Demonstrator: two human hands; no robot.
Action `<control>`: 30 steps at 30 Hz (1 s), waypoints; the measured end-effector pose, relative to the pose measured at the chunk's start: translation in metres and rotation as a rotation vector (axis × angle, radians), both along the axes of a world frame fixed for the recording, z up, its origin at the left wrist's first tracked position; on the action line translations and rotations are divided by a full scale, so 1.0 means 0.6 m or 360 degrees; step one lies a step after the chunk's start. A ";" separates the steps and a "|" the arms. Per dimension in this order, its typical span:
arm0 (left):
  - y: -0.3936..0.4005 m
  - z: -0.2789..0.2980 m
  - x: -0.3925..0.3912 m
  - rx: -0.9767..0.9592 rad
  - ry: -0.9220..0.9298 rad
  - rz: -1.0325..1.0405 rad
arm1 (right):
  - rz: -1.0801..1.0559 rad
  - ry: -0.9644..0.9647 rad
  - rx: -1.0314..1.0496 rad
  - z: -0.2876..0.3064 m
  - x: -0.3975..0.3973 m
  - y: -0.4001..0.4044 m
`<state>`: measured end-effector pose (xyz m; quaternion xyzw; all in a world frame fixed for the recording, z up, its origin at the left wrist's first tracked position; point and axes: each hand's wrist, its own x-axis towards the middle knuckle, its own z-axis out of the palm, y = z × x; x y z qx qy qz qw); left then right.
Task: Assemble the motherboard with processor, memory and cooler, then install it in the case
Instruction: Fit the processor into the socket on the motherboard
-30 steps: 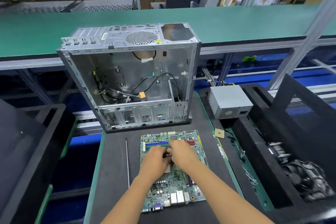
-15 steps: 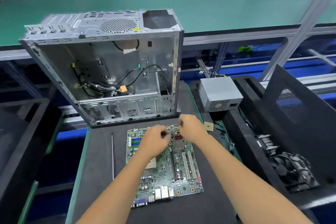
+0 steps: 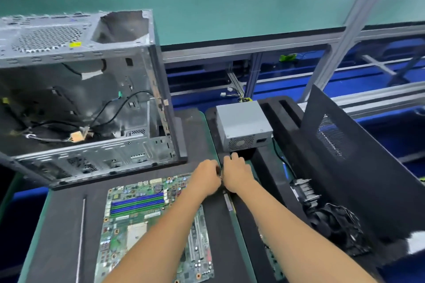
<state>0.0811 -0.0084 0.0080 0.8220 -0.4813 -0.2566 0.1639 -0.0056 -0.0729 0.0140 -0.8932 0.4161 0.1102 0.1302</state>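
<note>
Both hands: left hand [image 3: 205, 179], right hand [image 3: 236, 176] touching.

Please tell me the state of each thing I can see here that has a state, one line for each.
motherboard: lies flat on the mat, outside the case, memory slots empty.
case: side open, loose cables inside, no board in it.
power supply: stands outside the case.
left hand: fingers curled; contents hidden.
right hand: fingers curled; contents hidden.
</note>
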 end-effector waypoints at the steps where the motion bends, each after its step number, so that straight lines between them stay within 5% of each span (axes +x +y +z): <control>1: -0.005 -0.007 -0.003 0.0012 -0.0014 0.0020 | 0.0011 -0.0004 0.0019 -0.004 -0.002 -0.005; 8: -0.010 -0.003 -0.008 -0.0042 0.0077 0.0151 | -0.0034 -0.0164 0.0056 -0.003 0.000 -0.017; 17: 0.098 0.060 0.059 -0.0221 0.0339 0.0296 | -0.0118 -0.0621 0.0602 0.072 0.040 0.046; 21: 0.186 0.086 0.107 -0.0297 0.0540 0.0463 | -0.0074 -0.0823 0.0976 0.097 0.072 0.109; 30: 0.350 0.070 0.177 -0.0525 0.1128 0.0845 | -0.0363 -0.1026 0.1253 0.085 0.134 0.259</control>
